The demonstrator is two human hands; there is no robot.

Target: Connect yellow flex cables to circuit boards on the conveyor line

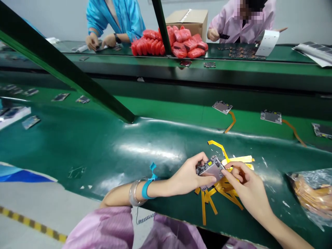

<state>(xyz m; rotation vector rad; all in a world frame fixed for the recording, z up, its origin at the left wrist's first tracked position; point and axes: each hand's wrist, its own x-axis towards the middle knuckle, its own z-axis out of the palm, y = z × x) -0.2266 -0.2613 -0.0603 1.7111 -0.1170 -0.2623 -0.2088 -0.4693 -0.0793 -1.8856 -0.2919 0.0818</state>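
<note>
The green table lies before a green belt, where several boards rest, and on its far side a person in blue and a person in pink sit near red bags. Above the table, the left hand is clamped on a tilted grey board, with the thumb upon its face. The right hand has its fingertips close together at the right end of this board, but I cannot tell whether they pinch it; yellow strips lie scattered below both hands.
</note>
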